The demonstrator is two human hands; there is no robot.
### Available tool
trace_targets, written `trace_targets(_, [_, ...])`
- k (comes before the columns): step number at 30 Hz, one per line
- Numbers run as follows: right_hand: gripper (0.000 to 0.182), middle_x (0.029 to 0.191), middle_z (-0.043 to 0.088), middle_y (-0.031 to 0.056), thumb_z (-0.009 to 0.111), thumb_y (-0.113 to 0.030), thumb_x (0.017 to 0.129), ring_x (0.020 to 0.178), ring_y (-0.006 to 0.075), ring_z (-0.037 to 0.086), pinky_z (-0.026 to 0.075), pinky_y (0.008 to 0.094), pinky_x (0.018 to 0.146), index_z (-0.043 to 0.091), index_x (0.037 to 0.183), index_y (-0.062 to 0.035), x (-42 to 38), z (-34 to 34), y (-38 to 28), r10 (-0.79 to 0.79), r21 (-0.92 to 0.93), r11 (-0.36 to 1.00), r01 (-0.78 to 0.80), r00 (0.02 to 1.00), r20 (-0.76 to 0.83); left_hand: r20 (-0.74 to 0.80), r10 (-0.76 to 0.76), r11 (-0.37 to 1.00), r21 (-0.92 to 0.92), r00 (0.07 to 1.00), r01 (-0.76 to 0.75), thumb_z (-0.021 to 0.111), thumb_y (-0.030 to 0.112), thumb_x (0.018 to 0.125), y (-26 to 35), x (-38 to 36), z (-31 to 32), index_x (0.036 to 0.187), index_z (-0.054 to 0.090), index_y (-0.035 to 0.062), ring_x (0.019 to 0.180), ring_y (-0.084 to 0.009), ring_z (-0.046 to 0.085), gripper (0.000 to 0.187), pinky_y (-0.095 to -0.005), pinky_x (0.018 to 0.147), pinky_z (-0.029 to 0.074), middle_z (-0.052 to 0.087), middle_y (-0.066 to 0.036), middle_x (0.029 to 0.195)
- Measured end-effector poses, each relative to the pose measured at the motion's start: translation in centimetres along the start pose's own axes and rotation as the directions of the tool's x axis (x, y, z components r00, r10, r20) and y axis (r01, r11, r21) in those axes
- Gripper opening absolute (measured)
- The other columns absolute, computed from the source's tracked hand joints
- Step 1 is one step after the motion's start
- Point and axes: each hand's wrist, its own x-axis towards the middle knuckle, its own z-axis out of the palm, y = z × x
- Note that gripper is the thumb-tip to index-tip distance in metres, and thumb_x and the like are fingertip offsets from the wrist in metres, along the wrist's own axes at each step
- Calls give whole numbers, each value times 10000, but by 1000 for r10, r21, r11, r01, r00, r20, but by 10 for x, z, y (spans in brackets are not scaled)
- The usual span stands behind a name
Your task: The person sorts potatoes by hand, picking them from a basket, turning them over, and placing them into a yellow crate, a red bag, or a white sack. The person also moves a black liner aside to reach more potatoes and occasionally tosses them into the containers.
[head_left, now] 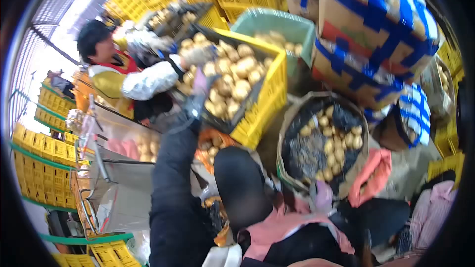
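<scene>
My left arm, in a black sleeve, reaches up to a yellow crate (271, 91) lined with dark sheeting and heaped with potatoes (232, 76). My left hand (200, 83), in a purple glove, is at the crate's near left side against the potatoes. Blur hides its fingers. In another purple glove, my right hand (322, 196) is at the near rim of a round basket (282, 155). Black plastic lines that basket, and more potatoes (336, 151) lie inside. How the right fingers are bent does not show.
Across the crate, a co-worker (118, 66) has a gloved hand (199, 56) among the potatoes. A green-lined bin (242, 20) stands behind. Taped cartons (346, 24) are stacked at right. A pink mesh bag (372, 178) lies beside the basket. Yellow crates (39, 188) line the left.
</scene>
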Motion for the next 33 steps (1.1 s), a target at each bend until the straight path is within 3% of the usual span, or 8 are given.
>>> trace_targets(7, [185, 813, 608, 196, 547, -108, 885, 735, 412, 593, 463, 480, 641, 619, 1040, -37, 45, -19, -50, 101, -75, 992, -97, 994, 51, -127, -112, 992, 45, 986, 118, 765, 292, 788, 17, 93, 25, 1344, 453, 48, 968, -254, 621, 683, -340, 881, 504, 634, -155, 1100])
trace_targets(8, [193, 812, 610, 191, 549, -102, 877, 728, 405, 596, 469, 477, 642, 621, 1047, -44, 45, -17, -47, 119, -118, 987, -110, 990, 69, -42, 249, 890, 404, 968, -211, 745, 302, 791, -12, 117, 31, 1373, 435, 99, 1075, -309, 595, 690, -386, 938, 475, 605, -179, 1179])
trace_targets(12, [224, 851, 623, 176, 568, -89, 849, 739, 375, 608, 479, 462, 641, 623, 1065, -63, 49, -11, -35, 45, -165, 986, -40, 999, 26, 256, 108, 403, 872, 961, -278, 698, 351, 812, -29, 95, 88, 1358, 445, 330, 1227, -357, 503, 602, -460, 1004, 441, 541, -159, 1295])
trace_targets(16, [372, 940, 609, 168, 607, -266, 801, 843, 369, 600, 476, 451, 726, 612, 1094, -36, 51, -5, -19, 213, -165, 968, -190, 968, 131, 252, -202, 947, 297, 946, 123, 771, 344, 786, -2, 113, 76, 1337, 469, 104, 1091, -264, 593, 672, -364, 936, 485, 603, -152, 1165])
trace_targets(17, [372, 940, 609, 168, 607, -266, 801, 843, 369, 600, 476, 451, 726, 612, 1094, -36, 51, -4, -13, 225, -165, 965, -204, 967, 123, 199, 196, 980, -27, 960, -195, 757, 365, 808, -20, 122, 82, 1321, 485, 79, 1077, -244, 590, 647, -350, 945, 475, 628, -127, 1107])
trace_targets(23, [270, 835, 587, 167, 609, -224, 838, 757, 379, 589, 458, 464, 650, 622, 1010, -17, 59, -9, -25, 206, -111, 974, -196, 974, 90, 597, 97, 428, 697, 796, -575, 559, 430, 922, 32, 55, 160, 1314, 518, 89, 1201, -352, 538, 521, -422, 1027, 412, 575, -157, 1291])
trace_targets(27, [193, 831, 623, 163, 591, -169, 856, 755, 366, 619, 493, 445, 675, 665, 976, -38, 55, -9, -26, 274, -114, 958, -264, 959, 78, 742, 70, 755, 398, 667, -522, 499, 464, 943, -26, 124, 172, 1187, 634, 65, 1131, -328, 583, 487, -383, 992, 438, 643, -169, 1184])
trace_targets(33, [171, 955, 676, 174, 598, -117, 906, 865, 306, 668, 515, 361, 769, 664, 1043, -38, 87, -10, -24, 463, 389, 810, -440, 886, 37, 561, 330, 378, 659, 759, -650, 638, 394, 867, 34, 104, 170, 1024, 717, 172, 940, -302, 659, 283, -392, 839, 510, 697, -106, 975])
